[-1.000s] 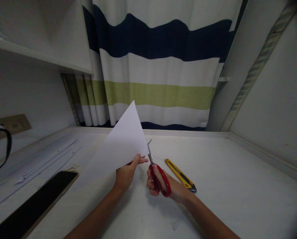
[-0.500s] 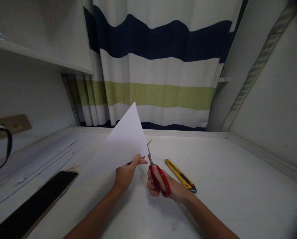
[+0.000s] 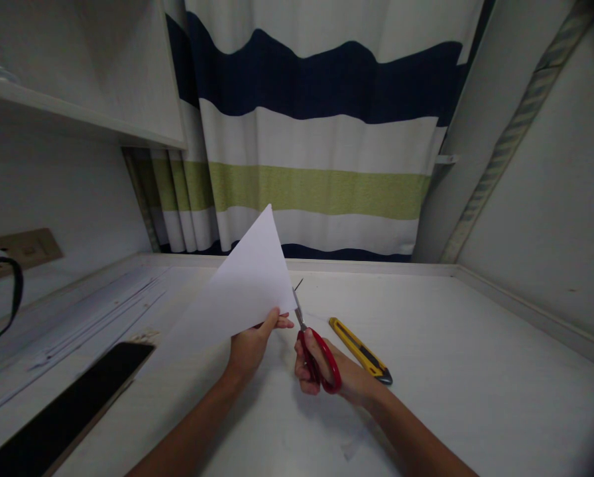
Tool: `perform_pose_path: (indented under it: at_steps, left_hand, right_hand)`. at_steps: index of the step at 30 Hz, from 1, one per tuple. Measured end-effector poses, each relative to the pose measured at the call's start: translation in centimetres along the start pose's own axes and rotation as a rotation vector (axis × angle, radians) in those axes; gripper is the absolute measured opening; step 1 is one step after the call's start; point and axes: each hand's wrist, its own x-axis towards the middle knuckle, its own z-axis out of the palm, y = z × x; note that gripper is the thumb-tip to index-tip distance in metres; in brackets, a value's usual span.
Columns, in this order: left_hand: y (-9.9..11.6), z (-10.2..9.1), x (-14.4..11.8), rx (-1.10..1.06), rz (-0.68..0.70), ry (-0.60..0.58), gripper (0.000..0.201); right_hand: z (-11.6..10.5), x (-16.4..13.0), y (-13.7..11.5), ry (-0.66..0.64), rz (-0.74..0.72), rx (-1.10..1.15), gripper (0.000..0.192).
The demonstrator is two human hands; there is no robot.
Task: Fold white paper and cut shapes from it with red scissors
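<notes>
Paper (image 3: 250, 285) barely shifted, scissors (image 3: 302, 324) at its edge

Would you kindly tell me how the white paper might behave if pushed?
The white paper would probably bend under a push, since it looks thin. It seems fairly stiff, though, as its raised corner stands without drooping beyond the left hand.

No writing, brand, number or sign can be read anywhere. On the scissors (image 3: 333, 361) none is legible, nor on the sheet of paper (image 3: 252, 278) just left of the scissors, the yellow cutter (image 3: 353, 344) to their right (too small here to make out any print), the dark slab (image 3: 73, 411) well left of the scissors, or the striped curtain (image 3: 321, 189) beyond them.
</notes>
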Motion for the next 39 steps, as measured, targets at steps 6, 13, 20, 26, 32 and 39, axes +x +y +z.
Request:
perform_pose_path:
  at_steps: [6,13,20,26,32,39]
  left_hand:
    - [-0.20,-0.08,0.04,-0.002,0.017,-0.015,0.024]
    - [-0.35,-0.06,0.16,0.021,0.011,-0.018,0.025]
    - [-0.50,-0.05,0.17,-0.006,-0.010,-0.024,0.025]
    - [-0.24,-0.13,0.12,0.008,-0.016,-0.031,0.027]
    - [-0.22,-0.08,0.07,-0.023,-0.022,-0.031,0.026]
    - [-0.26,-0.05,0.12,-0.054,-0.029,-0.042,0.024]
  right_hand:
    - [-0.11,-0.14,-0.08,-0.014,-0.002,-0.023,0.040]
    - [-0.16,0.04,0.26,-0.002,-0.006,-0.020,0.041]
    - [-0.21,-0.06,0.21,0.001,0.007,-0.045,0.047]
    - [-0.25,-0.16,0.09,0.011,-0.009,-0.105,0.045]
    - [-0.23,-0.18,-0.03,0.019,-0.021,-0.133,0.045]
    - [-0.40,-0.12,0.10,0.020,0.005,-0.127,0.045]
